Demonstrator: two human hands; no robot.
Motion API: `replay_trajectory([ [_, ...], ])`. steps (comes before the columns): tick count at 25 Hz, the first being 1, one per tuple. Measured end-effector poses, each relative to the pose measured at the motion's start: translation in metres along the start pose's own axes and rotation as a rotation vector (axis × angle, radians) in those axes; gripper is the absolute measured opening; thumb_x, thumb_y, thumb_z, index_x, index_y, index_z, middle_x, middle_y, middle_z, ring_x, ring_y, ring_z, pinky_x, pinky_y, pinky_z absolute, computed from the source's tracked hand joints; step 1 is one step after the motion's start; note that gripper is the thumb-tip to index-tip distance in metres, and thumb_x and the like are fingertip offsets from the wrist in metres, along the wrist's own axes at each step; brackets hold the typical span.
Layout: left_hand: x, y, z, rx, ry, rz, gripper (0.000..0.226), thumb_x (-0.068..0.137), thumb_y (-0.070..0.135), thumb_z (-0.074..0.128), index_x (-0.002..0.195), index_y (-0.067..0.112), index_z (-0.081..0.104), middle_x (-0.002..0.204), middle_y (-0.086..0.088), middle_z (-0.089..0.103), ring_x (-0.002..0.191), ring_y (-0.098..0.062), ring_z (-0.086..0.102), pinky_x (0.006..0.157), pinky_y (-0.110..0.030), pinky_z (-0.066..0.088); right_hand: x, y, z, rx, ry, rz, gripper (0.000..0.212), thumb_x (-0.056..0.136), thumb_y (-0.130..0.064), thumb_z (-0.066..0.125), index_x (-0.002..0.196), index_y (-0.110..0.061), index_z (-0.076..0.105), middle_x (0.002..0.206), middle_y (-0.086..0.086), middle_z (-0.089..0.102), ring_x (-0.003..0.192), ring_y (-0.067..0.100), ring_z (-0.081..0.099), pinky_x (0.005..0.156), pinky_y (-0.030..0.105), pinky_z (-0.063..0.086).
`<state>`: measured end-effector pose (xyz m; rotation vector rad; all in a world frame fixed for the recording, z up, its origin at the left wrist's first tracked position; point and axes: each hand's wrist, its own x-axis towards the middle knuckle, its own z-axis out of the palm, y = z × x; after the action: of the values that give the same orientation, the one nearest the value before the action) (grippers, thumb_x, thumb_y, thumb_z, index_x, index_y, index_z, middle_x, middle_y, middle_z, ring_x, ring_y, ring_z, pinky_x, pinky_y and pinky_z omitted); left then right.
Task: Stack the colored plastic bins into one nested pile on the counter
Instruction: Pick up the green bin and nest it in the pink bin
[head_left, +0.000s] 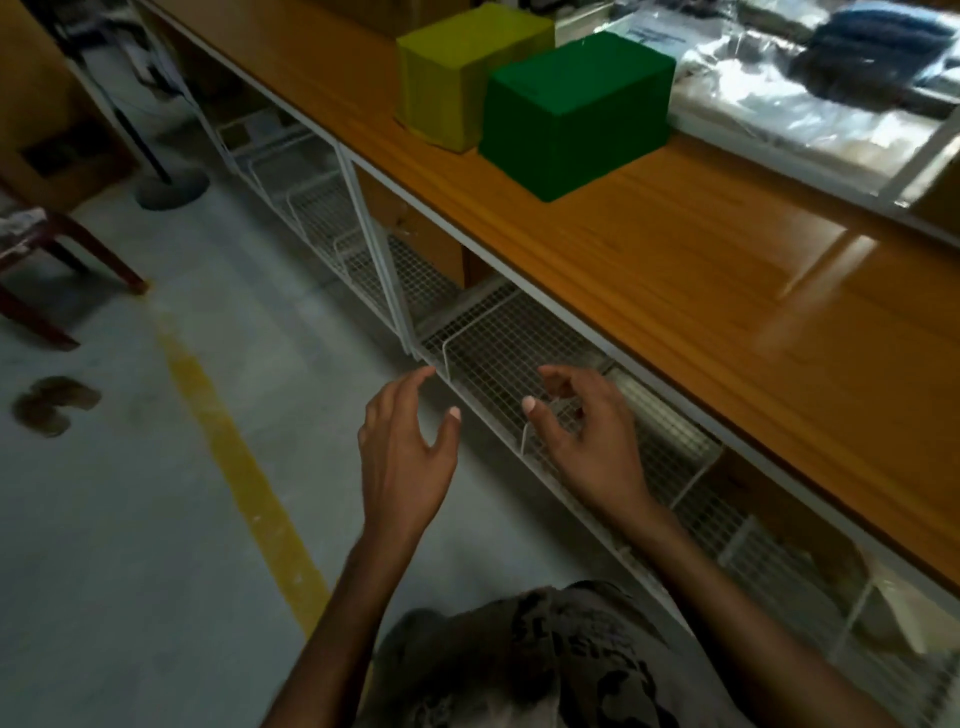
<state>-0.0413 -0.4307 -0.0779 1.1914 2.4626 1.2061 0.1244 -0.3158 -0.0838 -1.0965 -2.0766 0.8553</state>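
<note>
Hands, left (405, 457) and right (587, 431), hang empty with fingers spread, well short of the green bin (576, 114); yellow bin (457, 67) touching it on the desk (701, 291) may get knocked.

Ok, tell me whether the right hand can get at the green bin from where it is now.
Probably yes. The right hand is open and empty, the green bin stands on the counter ahead, nothing lies between.
</note>
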Motion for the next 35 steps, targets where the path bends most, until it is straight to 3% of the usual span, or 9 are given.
replay_trajectory([
  [6, 0.126, -0.02, 0.019, -0.035, -0.074, 0.064, 0.048, 0.095, 0.029, 0.068, 0.141, 0.029, 0.055, 0.141, 0.007, 0.057, 0.135, -0.014, 0.046, 0.108, -0.032, 0.035, 0.101, -0.001, 0.045, 0.042, 0.047, 0.03, 0.033, 0.095, -0.042, 0.068, 0.125, -0.028, 0.065, 0.114, -0.015, 0.061, 0.108, 0.005, 0.057, 0.086, 0.039, 0.055],
  [13, 0.312, -0.06, 0.027, -0.074, -0.194, 0.229, 0.045, 0.095, 0.028, 0.068, 0.138, 0.028, 0.058, 0.139, 0.006, 0.058, 0.132, -0.017, 0.049, 0.107, -0.046, 0.045, 0.234, -0.015, 0.122, 0.044, 0.256, 0.148, 0.031, 0.095, -0.045, 0.067, 0.123, -0.032, 0.064, 0.116, -0.015, 0.063, 0.108, 0.005, 0.059, 0.089, 0.046, 0.056],
  [16, 0.371, -0.07, 0.027, -0.084, -0.261, 0.26, 0.042, 0.094, 0.029, 0.068, 0.136, 0.031, 0.059, 0.139, 0.01, 0.057, 0.132, -0.013, 0.047, 0.105, -0.044, 0.047, 0.27, -0.03, 0.145, 0.069, 0.337, 0.198, 0.029, 0.095, -0.042, 0.067, 0.123, -0.034, 0.063, 0.116, -0.016, 0.06, 0.107, 0.001, 0.058, 0.081, 0.037, 0.057],
  [20, 0.438, -0.072, 0.049, -0.116, -0.357, 0.236, 0.04, 0.094, 0.029, 0.067, 0.131, 0.039, 0.058, 0.137, 0.014, 0.056, 0.13, -0.015, 0.05, 0.101, -0.047, 0.049, 0.313, -0.028, 0.154, 0.06, 0.372, 0.287, 0.036, 0.095, -0.036, 0.069, 0.129, -0.026, 0.063, 0.123, -0.007, 0.058, 0.109, 0.007, 0.058, 0.073, 0.01, 0.05],
  [24, 0.49, -0.057, 0.089, -0.113, -0.415, 0.282, 0.038, 0.094, 0.026, 0.066, 0.13, 0.036, 0.059, 0.131, 0.011, 0.059, 0.121, -0.016, 0.053, 0.091, -0.042, 0.051, 0.354, -0.003, 0.147, 0.013, 0.468, 0.371, 0.039, 0.096, -0.029, 0.071, 0.133, -0.024, 0.06, 0.127, -0.003, 0.055, 0.111, 0.012, 0.057, 0.075, 0.004, 0.046],
  [26, 0.511, -0.051, 0.109, -0.115, -0.426, 0.285, 0.04, 0.092, 0.022, 0.066, 0.129, 0.035, 0.059, 0.129, 0.012, 0.059, 0.119, -0.016, 0.054, 0.09, -0.042, 0.051, 0.374, 0.012, 0.145, 0.002, 0.52, 0.393, 0.04, 0.095, -0.031, 0.071, 0.133, -0.028, 0.057, 0.126, -0.004, 0.053, 0.112, 0.012, 0.057, 0.077, 0.011, 0.051],
  [30, 0.552, -0.041, 0.15, -0.218, -0.51, 0.26, 0.053, 0.093, 0.018, 0.067, 0.143, 0.029, 0.051, 0.14, 0.009, 0.052, 0.126, -0.017, 0.056, 0.102, -0.043, 0.051, 0.406, 0.038, 0.148, -0.007, 0.648, 0.494, 0.052, 0.092, -0.034, 0.073, 0.139, -0.028, 0.051, 0.128, -0.005, 0.047, 0.121, 0.017, 0.053, 0.093, 0.046, 0.055],
  [33, 0.568, -0.032, 0.175, -0.242, -0.573, 0.265, 0.069, 0.098, 0.013, 0.063, 0.159, 0.019, 0.031, 0.161, -0.004, 0.037, 0.146, -0.023, 0.041, 0.117, -0.039, 0.039, 0.42, 0.042, 0.147, -0.097, 0.623, 0.56, 0.062, 0.091, -0.035, 0.072, 0.146, -0.025, 0.044, 0.137, -0.003, 0.046, 0.131, 0.02, 0.043, 0.103, 0.046, 0.047],
  [35, 0.573, -0.026, 0.184, -0.23, -0.597, 0.281, 0.08, 0.099, 0.014, 0.061, 0.164, 0.018, 0.015, 0.17, -0.004, 0.021, 0.155, -0.02, 0.025, 0.122, -0.025, 0.023, 0.424, 0.04, 0.145, -0.135, 0.597, 0.595, 0.066, 0.091, -0.035, 0.072, 0.149, -0.024, 0.042, 0.142, -0.001, 0.047, 0.134, 0.018, 0.038, 0.105, 0.04, 0.043],
])
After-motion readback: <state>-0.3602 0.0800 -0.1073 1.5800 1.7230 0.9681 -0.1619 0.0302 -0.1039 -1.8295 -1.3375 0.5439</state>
